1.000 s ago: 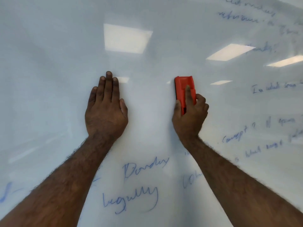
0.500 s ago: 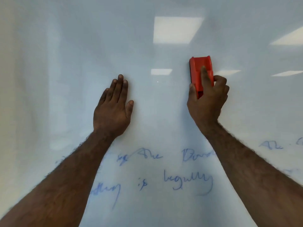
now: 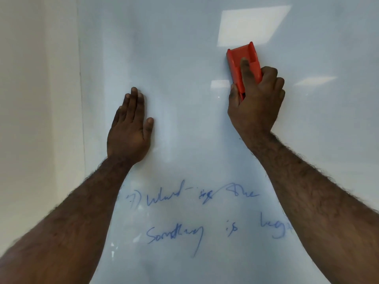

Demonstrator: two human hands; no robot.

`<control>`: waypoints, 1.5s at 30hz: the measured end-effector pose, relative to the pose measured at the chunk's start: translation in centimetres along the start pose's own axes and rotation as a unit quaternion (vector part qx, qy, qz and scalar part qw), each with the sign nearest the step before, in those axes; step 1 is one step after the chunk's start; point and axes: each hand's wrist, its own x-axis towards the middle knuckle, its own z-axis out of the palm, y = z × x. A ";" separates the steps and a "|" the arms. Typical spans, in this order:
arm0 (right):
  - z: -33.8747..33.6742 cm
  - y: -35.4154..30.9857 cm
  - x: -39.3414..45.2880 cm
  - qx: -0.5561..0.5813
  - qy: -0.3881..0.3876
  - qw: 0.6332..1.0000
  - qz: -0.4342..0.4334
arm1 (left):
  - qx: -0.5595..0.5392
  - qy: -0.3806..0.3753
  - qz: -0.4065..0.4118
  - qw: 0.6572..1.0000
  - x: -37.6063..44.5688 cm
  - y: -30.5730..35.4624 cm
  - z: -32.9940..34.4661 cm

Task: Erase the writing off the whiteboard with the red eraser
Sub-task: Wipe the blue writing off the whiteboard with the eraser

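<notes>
We grip the red eraser [image 3: 243, 64] in our right hand [image 3: 255, 105]; our left hand [image 3: 130, 130] lies flat and empty on the whiteboard [image 3: 184, 48]. The board around the hands looks clean, but blue writing [image 3: 194, 214] at six o'clock remains.

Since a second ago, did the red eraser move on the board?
Yes. Measured against the blue writing, the red eraser in the right hand slid left: it was above a word further right on the top line, and now it is above "the".

two hands [image 3: 129, 132], one red eraser [image 3: 242, 62], one whiteboard [image 3: 184, 58].
</notes>
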 end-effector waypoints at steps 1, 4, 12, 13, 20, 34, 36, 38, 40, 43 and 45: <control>0.1 -0.8 -0.5 0.013 -0.005 1.000 -0.015 | -0.004 0.009 0.002 1.000 0.0 -0.2 0.1; 0.6 -3.9 -3.4 0.047 -0.016 0.995 -0.089 | -0.018 0.042 -0.008 0.999 -0.2 -0.8 0.3; 1.7 -8.8 -15.9 0.061 -0.066 0.970 -0.227 | -0.025 0.064 -0.014 0.998 -3.9 -5.8 0.5; 1.8 -9.1 -17.3 0.065 -0.070 0.967 -0.236 | -0.025 0.062 -0.008 0.998 -4.5 -6.5 0.5; 1.3 -9.1 -26.9 0.121 -0.171 0.882 -0.423 | -0.019 0.071 0.008 0.997 -5.7 -7.9 0.6; 0.8 -7.2 -7.2 0.010 -0.048 0.965 -0.259 | -0.009 0.077 0.002 0.997 -6.0 -7.9 0.9; 1.0 -7.4 -6.8 -0.002 -0.036 0.979 -0.202 | -0.008 0.080 0.001 0.997 -6.0 -7.9 0.9; 1.2 -7.8 -9.7 0.021 -0.047 0.974 -0.223 | -0.007 0.082 0.002 0.997 -6.0 -7.9 1.0; 1.2 -8.2 -14.8 0.058 -0.076 0.953 -0.287 | -0.008 0.082 0.003 0.997 -6.0 -8.1 1.0; 0.4 -7.2 -24.0 0.108 -0.136 0.907 -0.384 | -0.003 0.080 0.004 0.997 -6.0 -8.1 1.1; -0.6 -5.8 -29.6 0.128 -0.193 0.857 -0.460 | -0.004 0.079 0.005 0.997 -6.0 -8.1 1.1</control>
